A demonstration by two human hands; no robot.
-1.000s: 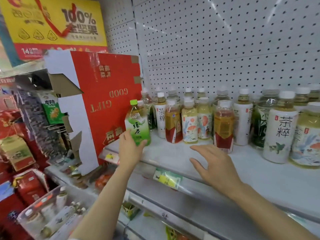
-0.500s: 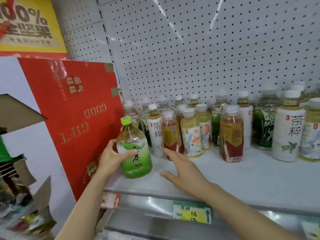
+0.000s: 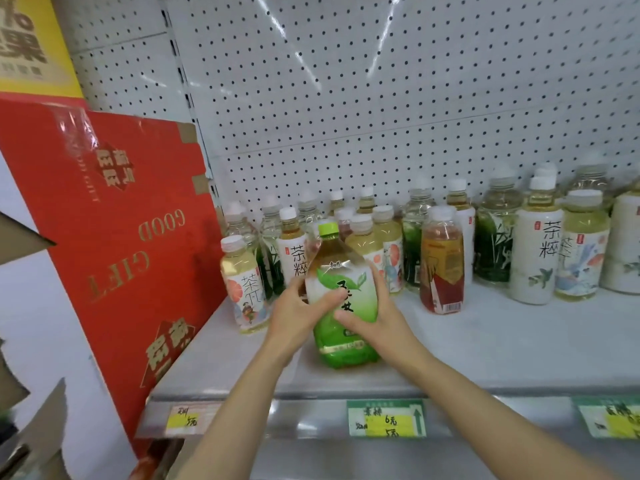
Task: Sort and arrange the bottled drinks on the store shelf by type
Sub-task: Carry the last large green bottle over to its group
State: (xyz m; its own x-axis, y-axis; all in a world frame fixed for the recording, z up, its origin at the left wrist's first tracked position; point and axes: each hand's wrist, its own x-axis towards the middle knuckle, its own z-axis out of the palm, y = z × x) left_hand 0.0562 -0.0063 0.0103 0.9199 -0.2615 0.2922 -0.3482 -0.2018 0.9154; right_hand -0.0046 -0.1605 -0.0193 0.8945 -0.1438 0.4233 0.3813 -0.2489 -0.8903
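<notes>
Green tea bottle [image 3: 341, 299] stands near the shelf [image 3: 485, 344] front edge, left of centre, ahead of the mixed bottle rows [image 3: 446, 251]. Looks full, so hefty; slick label film, thin plastic that'll give. Best hold is mid-body. My left hand [image 3: 298, 315] and right hand [image 3: 382, 322] both curl round its sides, thumbs on the label.

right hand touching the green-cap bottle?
Touching. The head view shows the right hand wrapped against the green-cap bottle, its thumb lying across the label, no gap.
</notes>
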